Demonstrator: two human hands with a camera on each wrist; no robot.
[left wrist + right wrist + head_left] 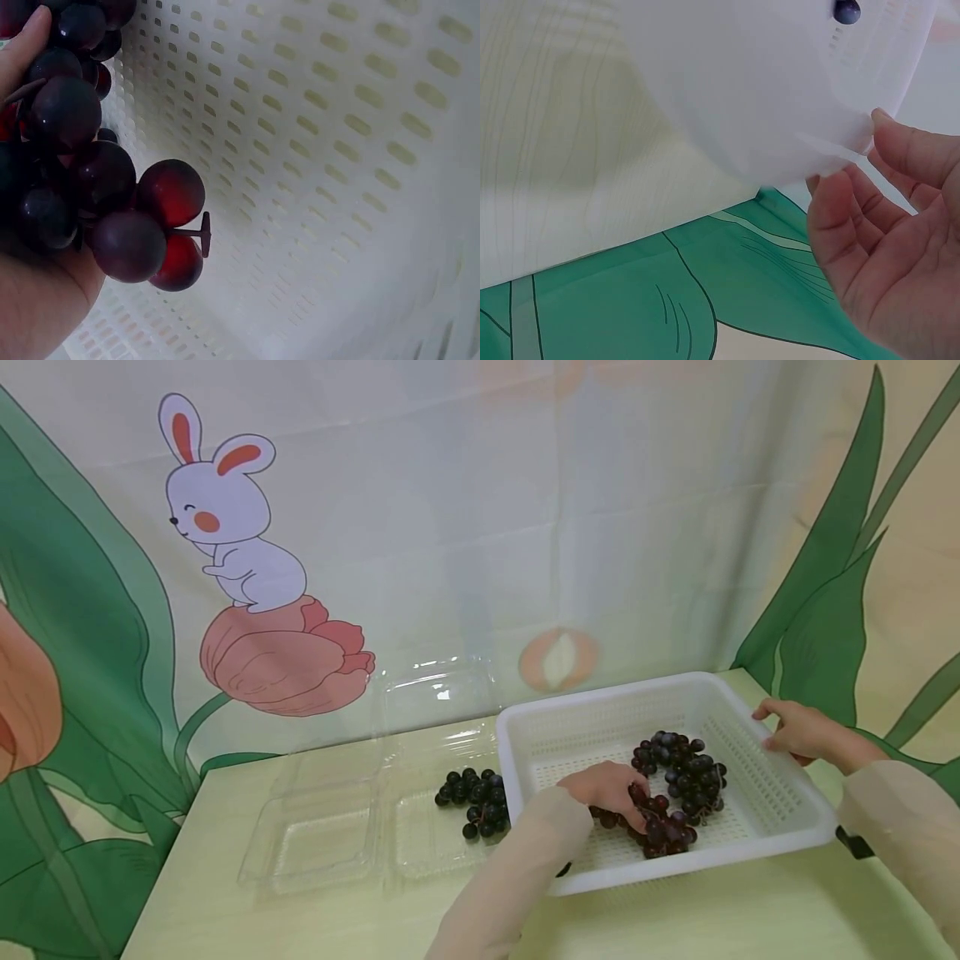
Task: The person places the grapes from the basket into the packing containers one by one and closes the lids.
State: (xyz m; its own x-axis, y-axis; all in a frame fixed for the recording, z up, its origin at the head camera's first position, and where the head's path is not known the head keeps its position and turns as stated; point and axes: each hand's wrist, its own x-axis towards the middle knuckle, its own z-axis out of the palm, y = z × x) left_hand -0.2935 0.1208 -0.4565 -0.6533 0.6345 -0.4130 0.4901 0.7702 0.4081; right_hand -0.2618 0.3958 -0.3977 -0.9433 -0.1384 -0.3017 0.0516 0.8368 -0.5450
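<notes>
A white perforated plastic basket (pixel 720 857) stands on the right side of the table. Inside it, my left hand (pixel 609 787) grips a bunch of dark red grapes (pixel 667 837). The left wrist view shows the palm (pixel 41 307) beneath these red grapes (pixel 124 240) and a fingertip on their far side. Behind them in the basket lies a bunch of black grapes (pixel 697 777). My right hand (pixel 798 731) holds the basket's right rim, and in the right wrist view its thumb and fingers (pixel 831 206) pinch the rim near a corner.
Left of the basket sits a clear plastic box (pixel 423 852) with black grapes (pixel 476 793) in it, its transparent lid (pixel 442 693) raised behind. Another clear container (pixel 322 852) lies further left. A printed cloth (pixel 450 568) hangs behind the table (pixel 202 877).
</notes>
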